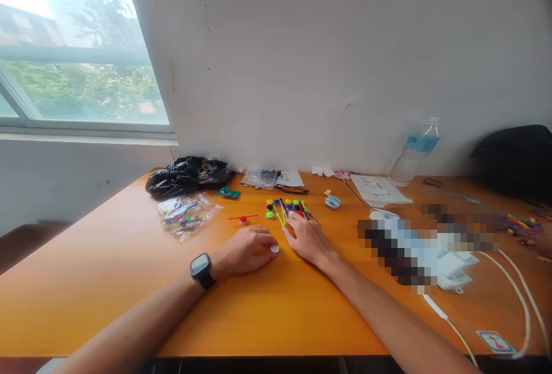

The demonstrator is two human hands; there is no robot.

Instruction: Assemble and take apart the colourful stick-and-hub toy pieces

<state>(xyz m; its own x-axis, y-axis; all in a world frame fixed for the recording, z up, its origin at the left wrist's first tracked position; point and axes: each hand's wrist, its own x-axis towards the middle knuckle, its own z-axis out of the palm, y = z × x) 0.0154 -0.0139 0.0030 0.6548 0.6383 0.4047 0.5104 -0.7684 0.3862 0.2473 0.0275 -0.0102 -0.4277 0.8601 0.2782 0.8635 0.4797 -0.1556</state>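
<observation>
The left hand (248, 250) pinches a small white disc (275, 248) at the middle of the desk (129, 282). The right hand (307, 240) lies open beside it, holding nothing, fingertips touching the coloured sticks (278, 215) toward the far edge.

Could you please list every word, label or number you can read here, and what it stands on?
No text can be read.
Water bottle, blue label: blurred.
Printed sheet beside it: print too small.
Sticker at the near right corner: red mark, no legible letters.
Smartwatch: screen shows nothing legible.
</observation>
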